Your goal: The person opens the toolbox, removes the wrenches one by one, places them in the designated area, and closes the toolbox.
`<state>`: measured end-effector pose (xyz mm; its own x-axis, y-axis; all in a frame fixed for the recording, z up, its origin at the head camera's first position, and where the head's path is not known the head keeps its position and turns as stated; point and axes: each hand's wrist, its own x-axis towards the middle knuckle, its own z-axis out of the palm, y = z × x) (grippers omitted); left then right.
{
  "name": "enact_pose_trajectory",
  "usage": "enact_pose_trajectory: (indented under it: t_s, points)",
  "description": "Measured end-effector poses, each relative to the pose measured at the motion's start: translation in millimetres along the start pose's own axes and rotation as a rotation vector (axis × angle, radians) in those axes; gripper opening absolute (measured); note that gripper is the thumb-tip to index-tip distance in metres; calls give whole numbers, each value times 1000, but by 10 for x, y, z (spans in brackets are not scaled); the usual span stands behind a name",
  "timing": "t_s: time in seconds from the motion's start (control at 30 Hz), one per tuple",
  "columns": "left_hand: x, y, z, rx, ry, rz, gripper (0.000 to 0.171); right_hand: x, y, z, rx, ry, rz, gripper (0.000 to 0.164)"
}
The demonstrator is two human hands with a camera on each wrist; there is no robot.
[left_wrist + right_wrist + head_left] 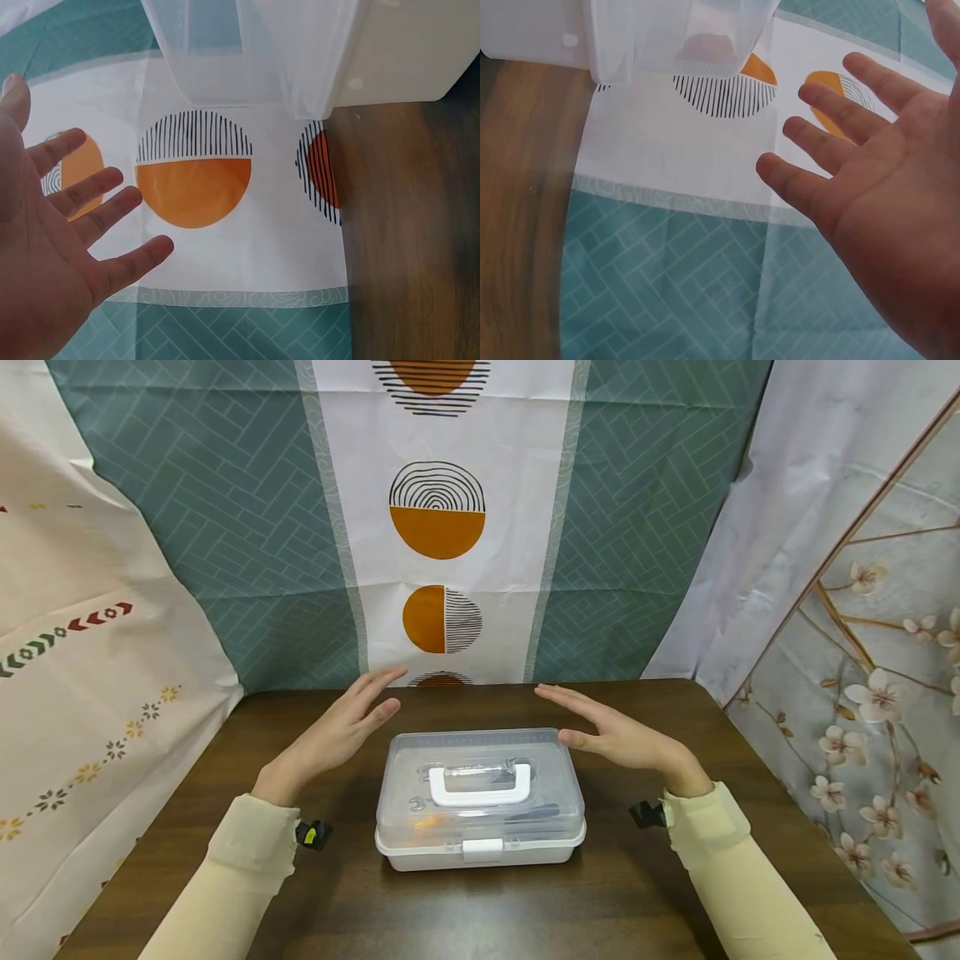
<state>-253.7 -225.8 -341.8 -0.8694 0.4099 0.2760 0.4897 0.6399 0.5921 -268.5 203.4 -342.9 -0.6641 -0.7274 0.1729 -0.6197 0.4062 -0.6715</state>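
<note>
The clear-lidded toolbox sits closed on the dark wooden table, its white handle on top. The left hand and right hand hover at either side, fingers extended and spread, each holding nothing

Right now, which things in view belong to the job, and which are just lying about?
Likely the job:
- clear-lidded box, lid on
- its contents, seen dimly
- left hand and right hand, either side, neither gripping it

Just around it:
- brown table
- patterned cloth behind
- cream cloth, left
- blossom-print cloth, right
</note>
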Motion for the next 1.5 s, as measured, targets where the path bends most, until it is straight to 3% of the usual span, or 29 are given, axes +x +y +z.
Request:
enact_pose_trajectory:
  t_s: [0.43, 0.8, 1.1, 1.5]
  points:
    - [-66, 24, 61, -16, -8, 20, 58, -20, -112, 64, -5, -32, -32, 72]
    - [-166, 113, 132, -16, -9, 77, 55, -50, -200, 130, -15, -46, -57, 70]
    - [-363, 272, 240, -32, 29, 189, 55, -71, -299, 211, -23, -53, -84, 72]
    - [-614, 376, 414, 29, 90, 294, 53, -79, -416, 307, -66, -60, -114, 74]
